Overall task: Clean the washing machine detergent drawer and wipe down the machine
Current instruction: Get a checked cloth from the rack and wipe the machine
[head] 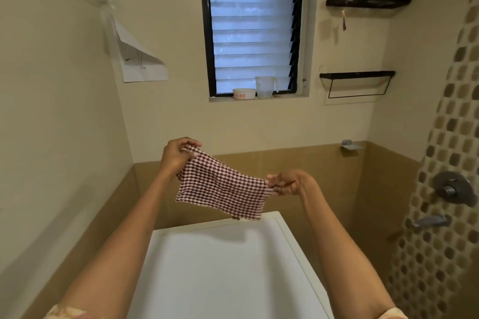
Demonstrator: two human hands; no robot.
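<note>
You have one washing machine (220, 267) below you. Its flat white top fills the lower middle of the view, and it stands against the tan lower wall. Above it is one window (252, 41) with frosted slats in a black frame.

One checked cloth (223, 186), dark red and white, is stretched in the air between your two hands, over the far edge of the machine. Its lowest corner hangs level with that edge; whether it touches the top cannot be told.

One sheet of paper (141, 59) hangs on the left wall. Two dark shelves are fixed right of the window, the upper shelf (368, 0) well above the lower shelf (357, 74).

Your left hand (176, 155) is the higher one and pinches the cloth's upper left corner between thumb and curled fingers. Your right hand (290, 184), lower down, pinches the cloth's right edge with its fingertips.

Two containers stand on the sill, just beside each other: one clear jug (265, 87) and, to its left, one low white tub (243, 93).
</note>
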